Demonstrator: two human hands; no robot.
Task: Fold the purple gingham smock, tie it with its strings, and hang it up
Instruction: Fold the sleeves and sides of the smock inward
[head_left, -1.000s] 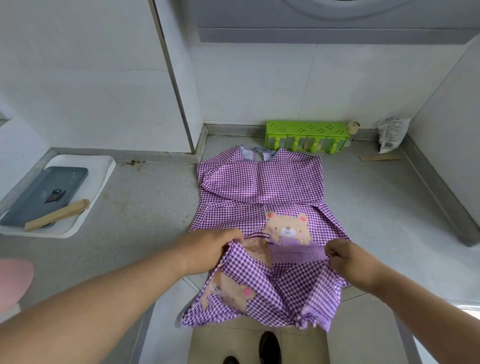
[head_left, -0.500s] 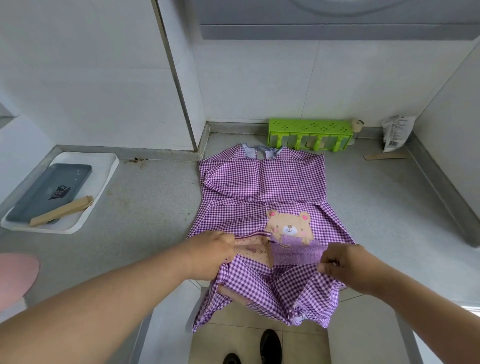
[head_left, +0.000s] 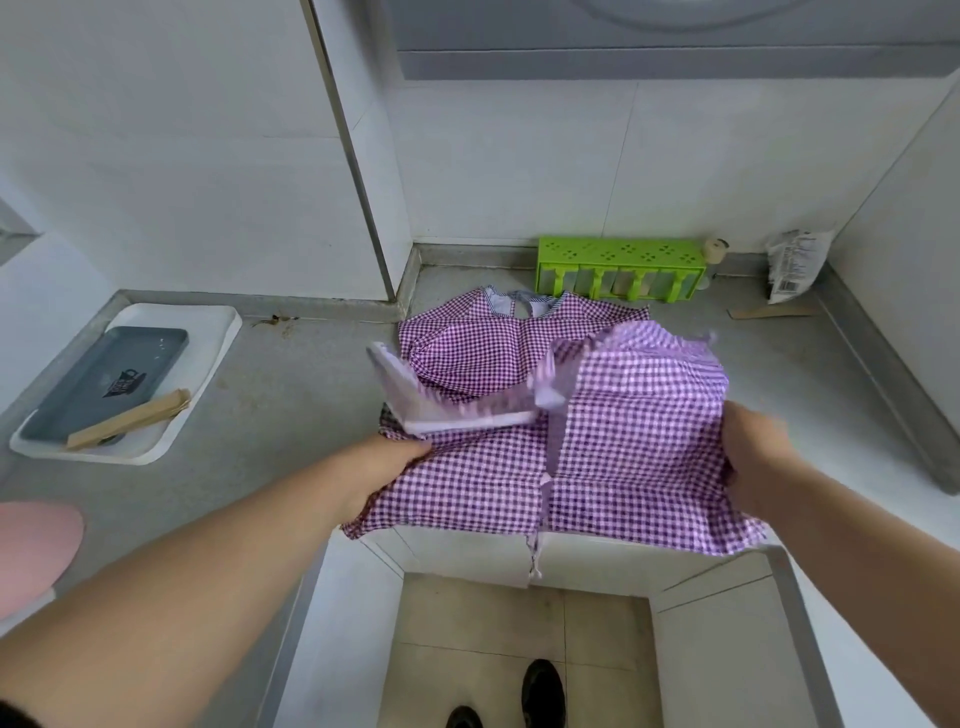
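Smock (head_left: 613, 457) lies on the grey desk (head_left: 270, 395), its collar end just short of the green rack (head_left: 621, 267) by the back wall. Its near edge overhangs the desk's front lip above the floor. The left hand (head_left: 387, 462) grips the cloth at its left edge, fingers curled into the fabric. The right hand (head_left: 753, 452) clasps the right edge, where a blurred flap stands lifted over the garment. A string (head_left: 535, 556) dangles from the hem. Bare desk spreads between the smock and the white tray (head_left: 208, 332) at left, and more lies open at right toward the packet (head_left: 795, 262).
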